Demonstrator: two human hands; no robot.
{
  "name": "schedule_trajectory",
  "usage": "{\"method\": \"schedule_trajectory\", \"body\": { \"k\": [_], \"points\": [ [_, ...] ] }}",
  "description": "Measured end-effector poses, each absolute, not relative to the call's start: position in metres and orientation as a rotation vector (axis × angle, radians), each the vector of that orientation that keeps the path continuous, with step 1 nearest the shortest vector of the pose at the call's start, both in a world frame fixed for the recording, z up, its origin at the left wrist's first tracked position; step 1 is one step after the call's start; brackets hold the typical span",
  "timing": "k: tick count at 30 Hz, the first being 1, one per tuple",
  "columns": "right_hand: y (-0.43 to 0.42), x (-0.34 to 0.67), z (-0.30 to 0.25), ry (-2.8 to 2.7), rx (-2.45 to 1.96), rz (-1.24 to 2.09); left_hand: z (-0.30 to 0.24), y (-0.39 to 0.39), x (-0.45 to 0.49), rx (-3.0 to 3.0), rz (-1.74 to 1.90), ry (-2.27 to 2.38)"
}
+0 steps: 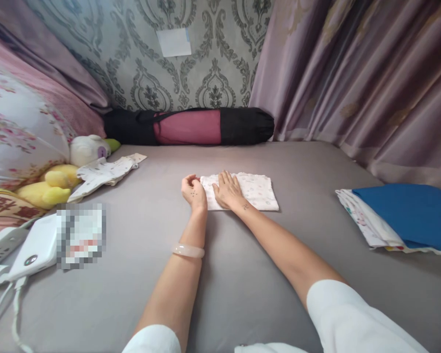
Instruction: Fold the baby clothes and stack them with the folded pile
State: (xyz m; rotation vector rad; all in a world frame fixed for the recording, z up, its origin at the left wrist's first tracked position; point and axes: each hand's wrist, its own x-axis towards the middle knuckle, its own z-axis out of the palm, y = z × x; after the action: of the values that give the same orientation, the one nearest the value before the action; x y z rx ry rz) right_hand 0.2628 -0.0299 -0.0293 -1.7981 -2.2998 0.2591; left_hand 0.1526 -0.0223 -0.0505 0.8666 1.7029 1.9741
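A white cloth (257,191) with a faint small print lies folded into a flat rectangle on the grey bed sheet. My right hand (228,190) rests palm down on its left part, fingers stretched out and holding nothing. Against the cloth's left edge is my left hand (194,192), its fingers curled in. The inside of that curl is hidden, so whether it pinches the cloth edge does not show. A pale bangle (188,250) circles my left forearm.
Folded cloths with a blue one (407,213) on top lie at right. On the left are a small white garment (105,171), plush toys (49,189), a white power bank (36,247) with cables and a blurred-out item. A black and maroon bag (187,126) lies along the wall.
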Motion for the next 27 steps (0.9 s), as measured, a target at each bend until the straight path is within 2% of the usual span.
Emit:
{"method": "schedule_trajectory", "body": {
  "k": [16, 27],
  "points": [
    [-0.022, 0.256, -0.034, -2.318, -1.808, 0.314, -0.048, -0.018, 0.138, 0.551, 2.055, 1.613],
    [-0.036, 0.232, -0.041, -2.345, -1.647, 0.302, -0.043, -0.019, 0.135, 0.474, 2.09, 1.598]
  ]
}}
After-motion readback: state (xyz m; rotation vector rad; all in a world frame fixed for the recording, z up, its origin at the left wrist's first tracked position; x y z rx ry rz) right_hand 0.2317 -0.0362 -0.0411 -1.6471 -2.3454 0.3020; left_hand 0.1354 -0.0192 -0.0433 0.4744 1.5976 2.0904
